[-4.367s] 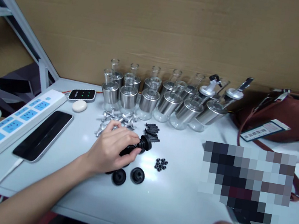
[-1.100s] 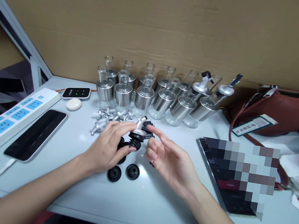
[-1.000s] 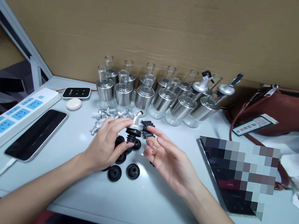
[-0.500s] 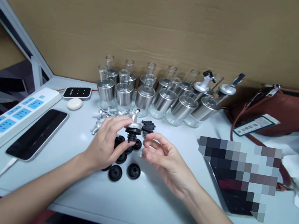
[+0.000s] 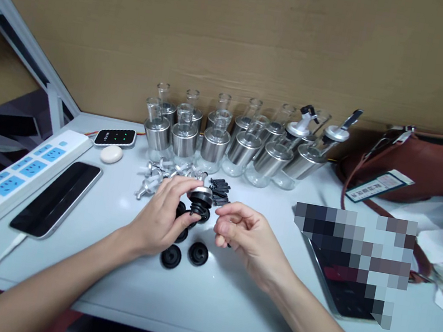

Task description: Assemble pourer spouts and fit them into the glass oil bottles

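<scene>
My left hand (image 5: 159,213) grips a bottle pourer (image 5: 202,195) by its top and bottom; it has a silver cap and a ribbed black stopper, tilted over the table. To its right my right hand (image 5: 246,232) is closed, fingers curled toward the thumb; a small dark bit shows under the fingers, too little to name. Round black stoppers (image 5: 198,253) lie below the hands. Silver spouts (image 5: 149,182) are heaped behind my left hand, and short black tubes (image 5: 220,185) lie in a pile beyond the pourer.
Glass bottles with steel sleeves (image 5: 214,143) stand in two rows at the back, two with pourers fitted. At left are a power strip (image 5: 18,177), a phone (image 5: 55,199) and a white round case (image 5: 111,154). A tablet (image 5: 339,276) and brown bag (image 5: 429,167) are at right.
The pourer in my left hand has tipped, its spout now pointing away from me. My right hand's fingers have curled in more, and the hand has shifted slightly right.
</scene>
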Tool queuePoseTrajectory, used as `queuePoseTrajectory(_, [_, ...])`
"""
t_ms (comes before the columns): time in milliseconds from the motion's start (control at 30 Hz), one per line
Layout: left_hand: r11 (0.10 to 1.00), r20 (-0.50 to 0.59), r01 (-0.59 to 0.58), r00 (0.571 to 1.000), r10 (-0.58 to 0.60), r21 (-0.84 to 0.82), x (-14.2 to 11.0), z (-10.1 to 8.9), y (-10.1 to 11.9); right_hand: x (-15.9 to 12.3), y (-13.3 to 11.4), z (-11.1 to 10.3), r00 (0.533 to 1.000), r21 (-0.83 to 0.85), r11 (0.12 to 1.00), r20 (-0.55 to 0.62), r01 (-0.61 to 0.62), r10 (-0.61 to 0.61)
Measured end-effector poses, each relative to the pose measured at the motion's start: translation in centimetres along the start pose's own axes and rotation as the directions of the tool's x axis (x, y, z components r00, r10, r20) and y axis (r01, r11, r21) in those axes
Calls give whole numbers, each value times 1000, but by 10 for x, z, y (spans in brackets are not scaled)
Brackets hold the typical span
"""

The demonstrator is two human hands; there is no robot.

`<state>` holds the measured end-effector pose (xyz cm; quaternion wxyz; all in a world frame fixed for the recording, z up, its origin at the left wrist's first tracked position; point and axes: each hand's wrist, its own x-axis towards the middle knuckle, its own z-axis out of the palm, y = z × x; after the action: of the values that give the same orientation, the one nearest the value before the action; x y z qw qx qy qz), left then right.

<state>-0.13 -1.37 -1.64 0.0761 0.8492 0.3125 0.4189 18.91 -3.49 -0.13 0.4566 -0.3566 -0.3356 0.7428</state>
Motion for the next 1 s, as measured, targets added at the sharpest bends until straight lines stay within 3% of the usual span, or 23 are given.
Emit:
queuePoseTrajectory(233, [999,0,2,1000,-2,-45,-4,3,-3,-1,-2,2,998,21,999,-35,-48,49])
queuePoseTrajectory(400, [998,-89,-33,996,28,-55,-5,6,-4,-2,-1,1,1000,30,999,-12,-18,18])
queuePoseTrajectory(567, [1000,-18,-13,1000,13,12,1,1,1,-1,1,0,1000,-33,999,-4,11,-11])
queuePoseTrajectory(800, [1000,-85,-11,996,13,20,1,-1,1,-2,0,1,999,-57,998,-35,-9,7])
queuePoseTrajectory(1000, [999,-35,-24,999,25,26,4,-3,6,-2,-1,2,997,-45,998,-67,-37,34])
